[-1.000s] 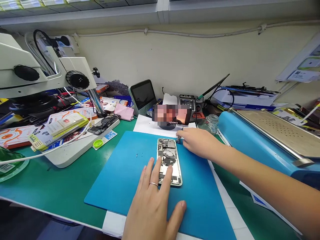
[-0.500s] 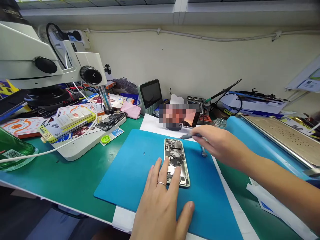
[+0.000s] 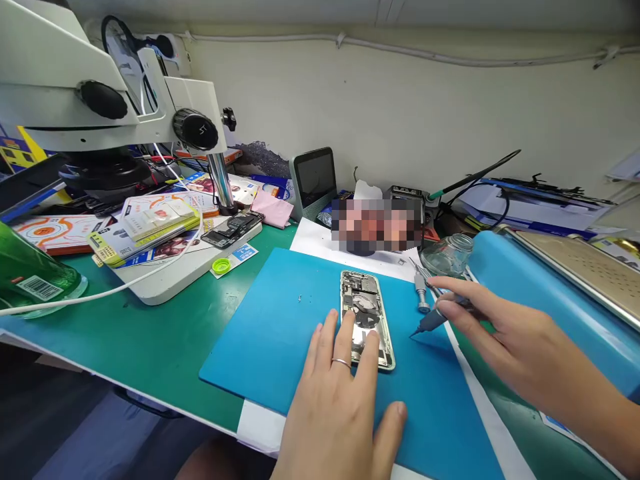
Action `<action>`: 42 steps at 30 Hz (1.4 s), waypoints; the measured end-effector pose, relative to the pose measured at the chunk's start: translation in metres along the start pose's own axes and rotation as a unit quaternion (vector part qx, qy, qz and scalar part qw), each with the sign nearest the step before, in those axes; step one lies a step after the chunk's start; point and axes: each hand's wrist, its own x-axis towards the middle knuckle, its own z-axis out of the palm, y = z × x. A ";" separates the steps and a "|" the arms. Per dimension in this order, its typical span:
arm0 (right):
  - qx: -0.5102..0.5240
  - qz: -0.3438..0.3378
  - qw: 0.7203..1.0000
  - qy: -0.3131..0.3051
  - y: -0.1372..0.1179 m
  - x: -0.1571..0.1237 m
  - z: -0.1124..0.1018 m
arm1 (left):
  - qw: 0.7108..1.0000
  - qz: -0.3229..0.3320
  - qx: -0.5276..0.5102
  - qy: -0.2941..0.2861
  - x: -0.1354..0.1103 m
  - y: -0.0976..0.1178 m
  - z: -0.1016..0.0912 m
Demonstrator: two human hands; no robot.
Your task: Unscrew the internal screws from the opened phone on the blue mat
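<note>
The phone point(image 3: 369, 301) lay opened on the blue mat point(image 3: 260, 333), its innards facing up, right of the mat's middle. Its long axis ran away from the person—the far end leaning a little left. The left hand point(image 3: 340, 413) had its fingers spread apart over the phone's near left part, clamped on nothing. Thumb and fingers of the right hand point(image 3: 520, 347) were closed on a driver point(image 3: 432, 319)—its tip pointing left and down, right of the phone. Whether the tip touched the mat, I couldn't tell.
</note>
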 end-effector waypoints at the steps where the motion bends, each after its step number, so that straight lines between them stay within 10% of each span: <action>1: 0.002 -0.003 1.000 0.021 0.004 -0.003 0.007 | 1.000 0.001 0.005 0.007 0.000 0.000 0.001; 10: 0.161 -0.036 0.984 0.073 -0.027 0.020 0.025 | 0.999 0.007 0.033 0.017 0.001 0.003 0.008; 22: 0.263 -0.067 0.962 -0.023 -0.058 0.080 0.092 | 0.999 0.010 0.035 0.010 0.001 -0.001 0.022; 42: 0.254 -0.088 0.963 -0.026 -0.063 0.084 0.100 | 0.998 -0.030 -0.017 0.048 0.002 0.004 0.022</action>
